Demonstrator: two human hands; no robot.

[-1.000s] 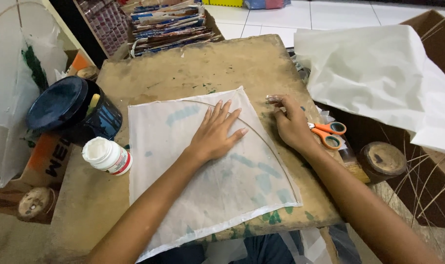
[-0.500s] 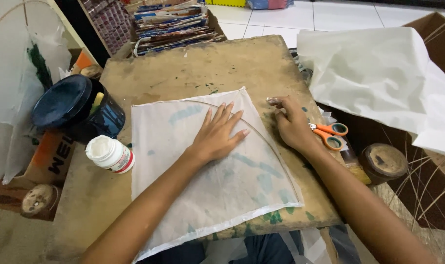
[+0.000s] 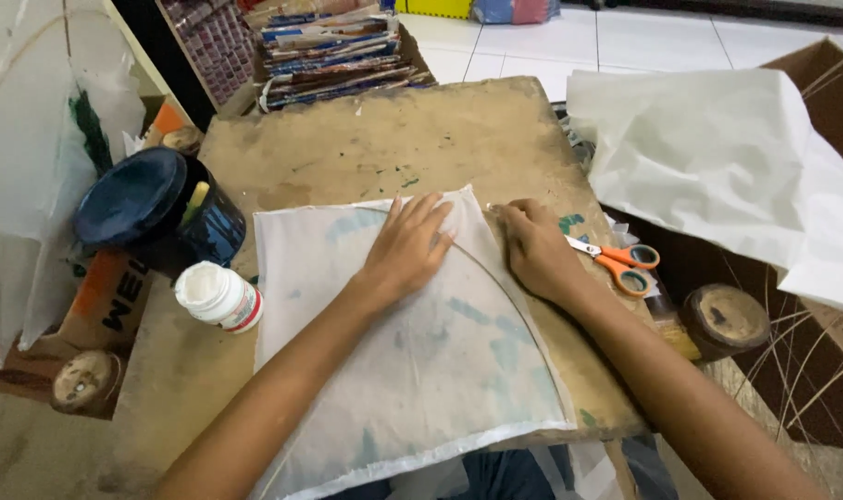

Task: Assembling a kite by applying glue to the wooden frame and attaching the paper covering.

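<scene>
Paper sheet (image 3: 440, 361) on board (image 3: 393, 139); glue bottle (image 3: 219, 296) left, scissors (image 3: 620, 262) right.

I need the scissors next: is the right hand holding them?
No, the orange-handled scissors lie on the board beside the right hand, which presses on the board by the edge of the thin white paper.

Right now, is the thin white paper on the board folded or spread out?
Spread flat: the white paper sheet lies open on the wooden board, the left hand pressing it.

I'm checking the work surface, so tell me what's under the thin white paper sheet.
Under the white paper sheet lies the worn wooden board; greenish paint marks show through. The left hand presses it flat, hiding what is beneath the palm.
</scene>
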